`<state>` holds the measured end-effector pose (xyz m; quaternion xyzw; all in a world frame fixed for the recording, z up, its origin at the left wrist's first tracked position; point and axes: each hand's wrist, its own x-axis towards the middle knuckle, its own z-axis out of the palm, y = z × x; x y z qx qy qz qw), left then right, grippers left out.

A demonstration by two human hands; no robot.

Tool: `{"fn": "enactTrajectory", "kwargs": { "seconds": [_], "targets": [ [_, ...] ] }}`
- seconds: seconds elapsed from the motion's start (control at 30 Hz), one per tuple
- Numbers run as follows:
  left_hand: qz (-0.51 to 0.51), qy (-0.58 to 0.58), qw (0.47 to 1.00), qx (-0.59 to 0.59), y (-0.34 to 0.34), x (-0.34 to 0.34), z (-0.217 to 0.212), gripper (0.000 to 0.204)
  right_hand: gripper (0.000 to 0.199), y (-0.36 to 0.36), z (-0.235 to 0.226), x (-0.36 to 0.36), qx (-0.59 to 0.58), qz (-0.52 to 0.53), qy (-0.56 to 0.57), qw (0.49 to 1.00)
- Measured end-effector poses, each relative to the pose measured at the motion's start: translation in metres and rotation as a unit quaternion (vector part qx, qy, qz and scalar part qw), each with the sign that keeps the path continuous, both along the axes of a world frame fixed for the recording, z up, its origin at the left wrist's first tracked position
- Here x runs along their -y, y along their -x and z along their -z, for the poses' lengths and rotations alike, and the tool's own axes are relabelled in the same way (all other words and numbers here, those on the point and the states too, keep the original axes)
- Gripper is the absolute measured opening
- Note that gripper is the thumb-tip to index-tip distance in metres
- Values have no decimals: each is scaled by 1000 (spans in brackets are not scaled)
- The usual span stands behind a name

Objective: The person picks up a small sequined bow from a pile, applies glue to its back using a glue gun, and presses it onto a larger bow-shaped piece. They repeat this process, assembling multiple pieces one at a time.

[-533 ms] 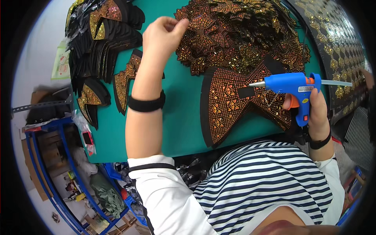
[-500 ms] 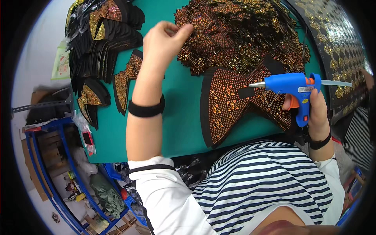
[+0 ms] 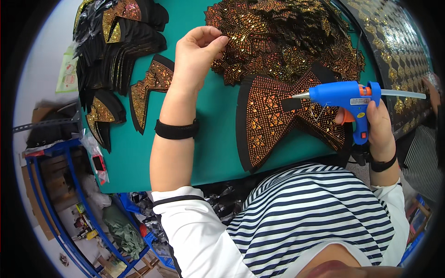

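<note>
A blue hot glue gun (image 3: 340, 95) is gripped in my right hand (image 3: 381, 123), its metal nozzle pointing left. Below the nozzle lies a bow-shaped black piece (image 3: 264, 123) covered with orange rhinestones, with a small plain black patch near its middle. My left hand (image 3: 197, 58) hovers at the left edge of a heap of rhinestone appliques (image 3: 278, 39), thumb and fingers drawn together in a pinch. Whatever those fingertips hold, if anything, is too small to make out against the heap.
The green table (image 3: 208, 157) carries stacked black-and-gold pieces (image 3: 134, 48) at the far left and loose ones (image 3: 153, 83) nearer. A sheet with gold motifs (image 3: 394, 60) lies at right. Blue shelving (image 3: 69, 208) stands below left. Another person's hand (image 3: 433, 92) shows at the right edge.
My left hand has shifted slightly right and down, its fingers more curled. The glue gun has moved a little left and up over the bow-shaped piece. Another person's hand shows more at right.
</note>
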<state>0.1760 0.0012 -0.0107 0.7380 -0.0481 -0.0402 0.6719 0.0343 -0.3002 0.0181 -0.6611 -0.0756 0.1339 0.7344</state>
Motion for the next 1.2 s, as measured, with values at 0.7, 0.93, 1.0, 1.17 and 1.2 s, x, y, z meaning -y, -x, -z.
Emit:
{"fn": "enactTrajectory", "kwargs": {
  "seconds": [0.7, 0.93, 1.0, 1.17, 1.2],
  "targets": [
    [28, -315, 894, 317, -25, 7, 3, 19, 49, 2, -9, -4, -10, -24, 19, 1000],
    [38, -359, 909, 207, -9, 18, -23, 28, 49, 1, -19, -2, -13, -40, 93, 995],
    [26, -353, 914, 197, -9, 20, -23, 25, 49, -1, -23, -5, -19, -38, 111, 993],
    [19, -369, 914, 167, -7, 21, -30, 20, 49, -6, -28, -7, 13, -44, 173, 984],
    [21, -363, 913, 185, -6, 21, -30, 19, 49, -7, -29, -8, 13, -45, 174, 984]
  ]
}}
